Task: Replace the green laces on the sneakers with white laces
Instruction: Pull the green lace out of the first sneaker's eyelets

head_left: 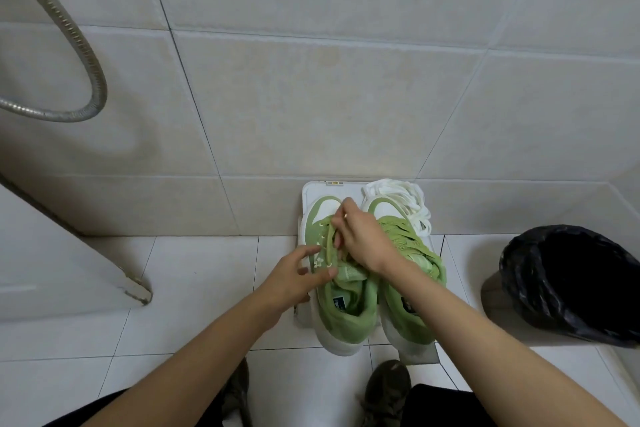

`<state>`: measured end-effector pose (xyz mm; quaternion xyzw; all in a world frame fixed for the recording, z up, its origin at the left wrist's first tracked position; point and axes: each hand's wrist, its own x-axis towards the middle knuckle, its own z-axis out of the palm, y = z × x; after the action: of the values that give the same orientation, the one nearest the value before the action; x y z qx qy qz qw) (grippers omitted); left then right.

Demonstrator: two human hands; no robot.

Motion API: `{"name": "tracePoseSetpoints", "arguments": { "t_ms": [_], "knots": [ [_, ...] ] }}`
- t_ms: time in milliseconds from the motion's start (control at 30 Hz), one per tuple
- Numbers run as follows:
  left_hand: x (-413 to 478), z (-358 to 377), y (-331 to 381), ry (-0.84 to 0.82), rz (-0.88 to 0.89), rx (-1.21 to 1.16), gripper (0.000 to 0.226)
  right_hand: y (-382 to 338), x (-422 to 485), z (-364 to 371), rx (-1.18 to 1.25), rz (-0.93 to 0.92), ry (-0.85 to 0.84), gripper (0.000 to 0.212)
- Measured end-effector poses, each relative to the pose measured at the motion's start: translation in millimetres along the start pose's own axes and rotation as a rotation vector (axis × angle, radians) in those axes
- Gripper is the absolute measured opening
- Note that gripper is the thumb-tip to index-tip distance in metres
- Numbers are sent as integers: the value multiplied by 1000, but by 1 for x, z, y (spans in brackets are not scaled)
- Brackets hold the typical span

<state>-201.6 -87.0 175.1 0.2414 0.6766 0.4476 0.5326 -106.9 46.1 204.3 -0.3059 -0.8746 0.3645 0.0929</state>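
The right hand (363, 239) is pinching a green lace (328, 246) on the left sneaker (349, 305), and the left hand (294, 276) is gripping its tongue. Both sneakers are sitting on a white tray (308, 194), with white laces (398, 194) lying at its far right corner.

1. I find no text I can read anywhere.
2. Left sneaker (346, 317): dark left label (341, 303) on the insole, print too small.
3. Right sneaker (412, 328): dark right label (410, 308), half under an arm.
4. Box (311, 191) rim: yellow sticker (334, 183), illegible.
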Motion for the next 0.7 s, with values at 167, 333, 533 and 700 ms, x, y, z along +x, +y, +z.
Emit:
{"name": "tracePoseSetpoints", "arguments": {
  "t_ms": [167,333,533,700],
  "knots": [
    [2,-1,-1,58,43,61,63,-5,7,-6,296,217,-64,7],
    [-2,-3,-3,14,86,87,59,-3,-1,-24,-257,-209,-368,39],
    [-1,-3,-5,33,62,108,72,-3,-1,-18,-499,-314,-424,22],
    [2,-8,-2,33,15,2,71,0,-4,-6,-375,-291,-185,15]
  ]
}}
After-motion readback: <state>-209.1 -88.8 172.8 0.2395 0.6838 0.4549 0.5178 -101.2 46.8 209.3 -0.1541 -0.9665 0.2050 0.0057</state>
